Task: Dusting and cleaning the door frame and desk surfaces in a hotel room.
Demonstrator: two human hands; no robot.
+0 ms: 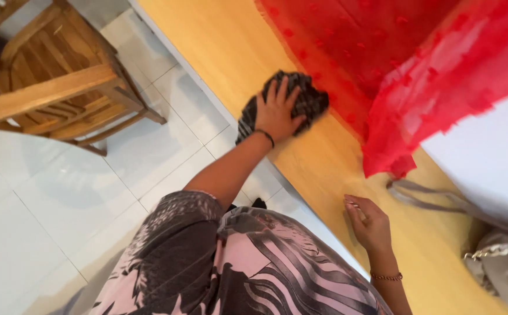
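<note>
Head view. Left hand (pixel 277 111): fingers spread, palm pressed flat on a dark checked cloth (pixel 306 99), bunched near the edge of the wooden table (pixel 230 41). Right hand (pixel 370 224): loosely curled, holding nothing, resting on the tabletop close to the body, well apart from the cloth. Bare wood lies between the hands. Red sheer fabric (pixel 417 70) lies just beside the cloth. Grey bag (pixel 499 256) near the right hand. Wooden chair (pixel 55 81) stands on the tiled floor (pixel 44 198).
</note>
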